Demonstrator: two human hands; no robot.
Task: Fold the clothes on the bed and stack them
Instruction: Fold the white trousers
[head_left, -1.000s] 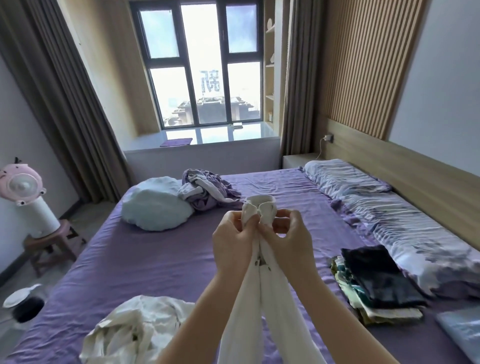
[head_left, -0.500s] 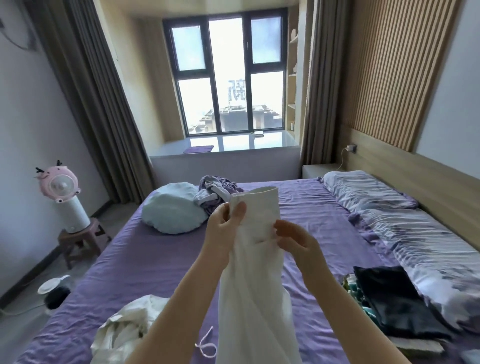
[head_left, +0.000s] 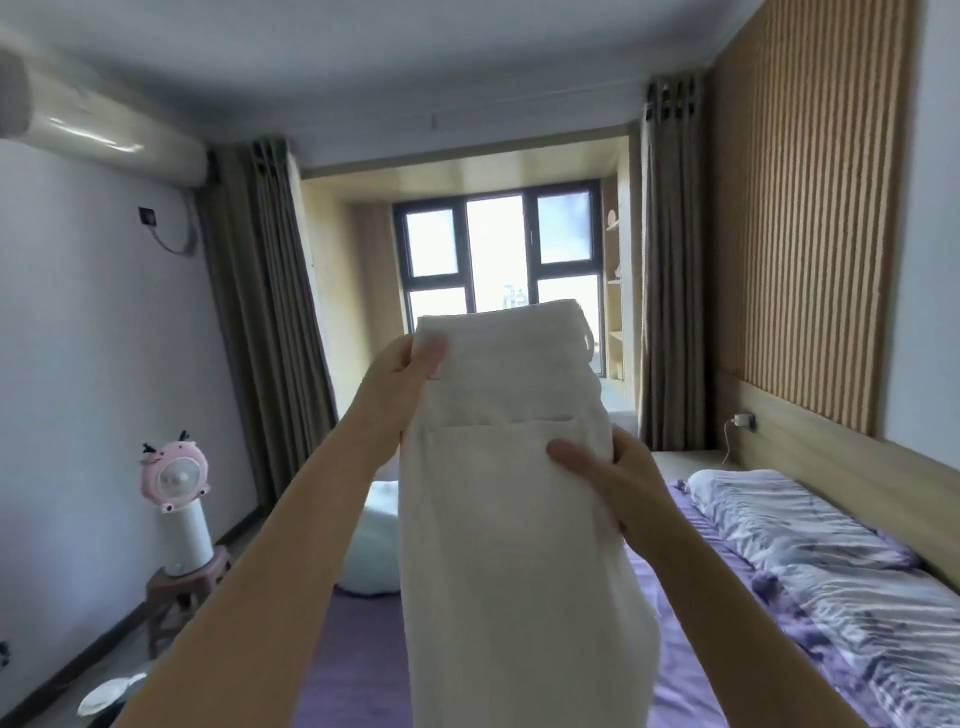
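I hold a pair of white trousers (head_left: 514, 519) up in front of me, waistband at the top and legs hanging down out of frame. My left hand (head_left: 410, 374) pinches the waistband at its upper left corner. My right hand (head_left: 608, 478) grips the right edge lower down, beside the back pocket, thumb on the front of the cloth. The purple bed (head_left: 358, 654) lies below and behind the trousers. The folded stack and the other loose clothes are hidden or out of view.
A pale blue cushion (head_left: 371, 540) lies on the bed behind the trousers. Grey patterned pillows (head_left: 810, 551) line the wooden headboard on the right. A pink fan (head_left: 174, 478) stands on a stool by the left wall. Window and curtains are straight ahead.
The view has tilted upward and the trousers have been raised higher. My hands moved apart, spreading the waistband flat; the right hand slid down the right edge.
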